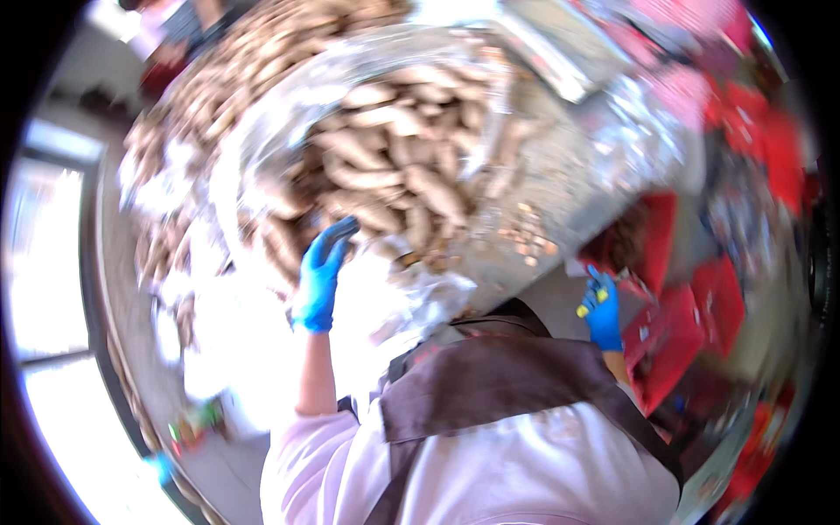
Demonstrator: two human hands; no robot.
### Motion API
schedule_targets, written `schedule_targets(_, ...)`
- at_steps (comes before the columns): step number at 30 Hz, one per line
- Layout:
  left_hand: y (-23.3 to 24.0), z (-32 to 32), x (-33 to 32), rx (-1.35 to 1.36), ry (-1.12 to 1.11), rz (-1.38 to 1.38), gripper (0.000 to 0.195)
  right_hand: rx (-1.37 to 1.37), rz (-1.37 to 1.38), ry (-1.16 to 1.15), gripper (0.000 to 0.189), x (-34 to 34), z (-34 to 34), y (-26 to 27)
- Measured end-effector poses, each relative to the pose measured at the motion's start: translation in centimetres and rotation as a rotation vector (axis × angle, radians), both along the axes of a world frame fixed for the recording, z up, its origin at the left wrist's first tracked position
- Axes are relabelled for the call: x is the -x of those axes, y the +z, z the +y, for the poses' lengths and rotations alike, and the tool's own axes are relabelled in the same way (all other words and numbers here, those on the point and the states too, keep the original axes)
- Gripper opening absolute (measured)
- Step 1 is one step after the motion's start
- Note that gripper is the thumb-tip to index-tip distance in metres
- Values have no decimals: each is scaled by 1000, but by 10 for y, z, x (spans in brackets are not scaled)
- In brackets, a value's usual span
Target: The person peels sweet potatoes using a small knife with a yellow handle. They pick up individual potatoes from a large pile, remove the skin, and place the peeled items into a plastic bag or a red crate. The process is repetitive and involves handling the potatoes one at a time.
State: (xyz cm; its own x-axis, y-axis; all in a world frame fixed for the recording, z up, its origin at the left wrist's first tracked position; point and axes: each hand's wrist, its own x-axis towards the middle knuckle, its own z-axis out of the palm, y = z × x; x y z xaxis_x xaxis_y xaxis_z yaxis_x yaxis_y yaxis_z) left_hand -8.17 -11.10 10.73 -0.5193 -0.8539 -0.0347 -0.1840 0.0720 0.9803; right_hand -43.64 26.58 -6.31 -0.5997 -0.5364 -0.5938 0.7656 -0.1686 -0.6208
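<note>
My left hand (319, 279), in a blue glove, hovers at the near edge of a heap of brown sweet potatoes (394, 151). Its fingers are raised and apart from the thumb, with nothing seen in them. Clear plastic sheeting (262, 118) surrounds the heap. White plastic (380, 295), partly washed out by glare, lies between the heap and my body. Low on the right, my right hand (602, 305) is in a blue glove with yellow patches at the fingers. It is beside a red crate (659, 243); blur hides whether it holds anything.
Orange scraps (528, 233) lie on the grey tabletop (545, 177). More sweet potatoes (275, 46) are piled behind and left. A pale tray-like object (564, 46) and crumpled clear plastic (636, 131) are at the far right. Another red crate (669, 335) stands by my right arm.
</note>
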Motion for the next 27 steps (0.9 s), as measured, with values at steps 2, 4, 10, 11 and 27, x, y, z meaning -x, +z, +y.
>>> schedule_targets(2, -35, -14, -45, 381, 91, -236, 28, 2, 5, 115, 33, -13, -54, 27)
schedule_targets(4, -63, -8, -80, 736, 151, -498, 34, 3, 86, 215, 34, -9, -84, 48)
schedule_targets(10, -76, 14, -77, 765, 172, -610, 44, 13, 143, 312, 34, 9, -145, 99)
schedule_targets(11, -73, 4, -73, 771, 228, -532, 43, -4, 134, 322, 33, 8, -154, 103)
schedule_targets(27, -98, -157, -49, 874, 386, -583, 23, -48, 4, 531, 30, -87, -215, 96)
